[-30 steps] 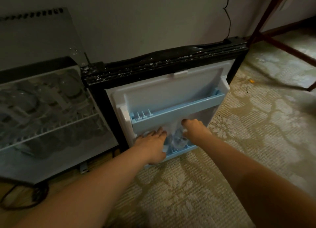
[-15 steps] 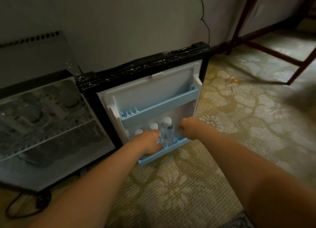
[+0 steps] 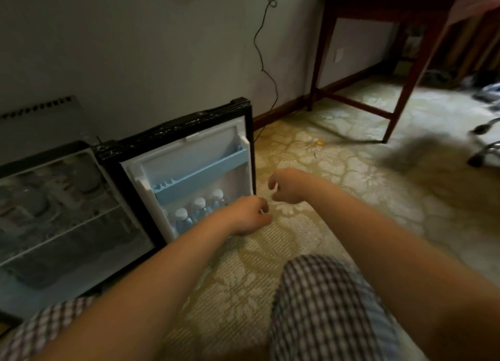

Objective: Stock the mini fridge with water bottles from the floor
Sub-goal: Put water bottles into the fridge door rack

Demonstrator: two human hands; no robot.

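Note:
The mini fridge door [image 3: 189, 155] hangs open, its white liner facing me, with a light blue upper rack [image 3: 200, 175]. Three water bottles [image 3: 200, 209] with white caps stand in a row in the lower door shelf. My left hand [image 3: 247, 218] hovers just right of the bottles, fingers loosely curled, holding nothing. Over the carpet, right of the door's edge, my right hand [image 3: 289, 188] has its fingers apart and is empty too. The fridge interior [image 3: 59, 217] at the left shows wire shelves with dim, blurred shapes.
Patterned carpet [image 3: 338, 198] covers the floor to the right. A dark wooden table's legs [image 3: 400, 90] stand at the back right, chair wheels [image 3: 484, 149] at the far right. A black cord [image 3: 267, 63] hangs down the wall. My checkered knees [image 3: 324, 306] are in the foreground.
Both hands have pulled back from the lower door shelf and drifted right, leaving the bottles standing. The camera has swung right, so the fridge now sits further left.

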